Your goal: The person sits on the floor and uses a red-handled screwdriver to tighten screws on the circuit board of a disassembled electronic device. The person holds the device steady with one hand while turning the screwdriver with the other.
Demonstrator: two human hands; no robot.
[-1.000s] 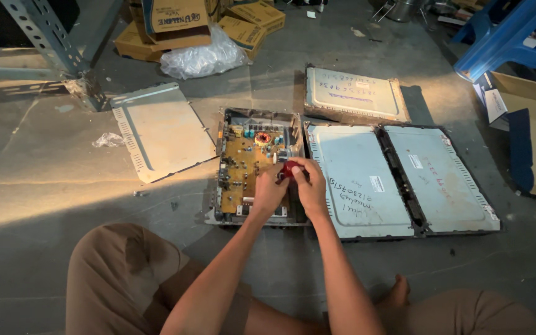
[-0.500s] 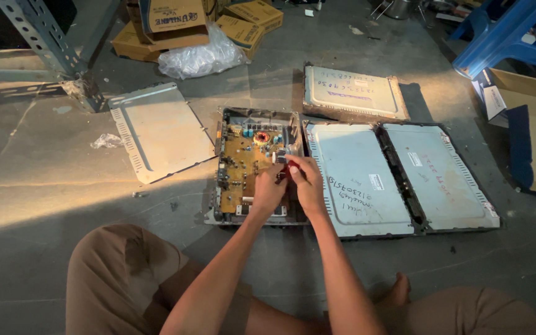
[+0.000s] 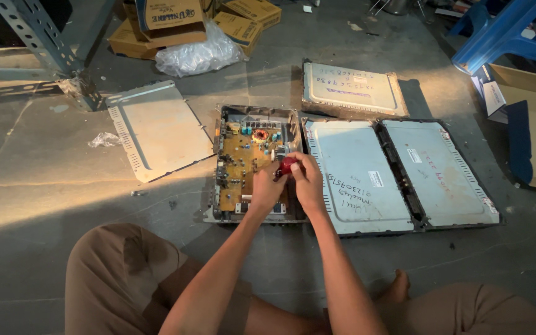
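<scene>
Little has shifted since the earlier frames: both hands stay over the opened grey metal case with its yellow-brown circuit board point(image 3: 243, 164), lying mid-floor. Going left to right, a loose grey metal cover plate point(image 3: 156, 129) lies beside the case; the left hand point(image 3: 267, 186) rests on the board; the right hand point(image 3: 308, 180) has its fingers pinched on a small red-handled tool point(image 3: 287, 164). Closed grey cases point(image 3: 398, 174) follow. Work looks mid-unfastening; precise tip placement matters.
</scene>
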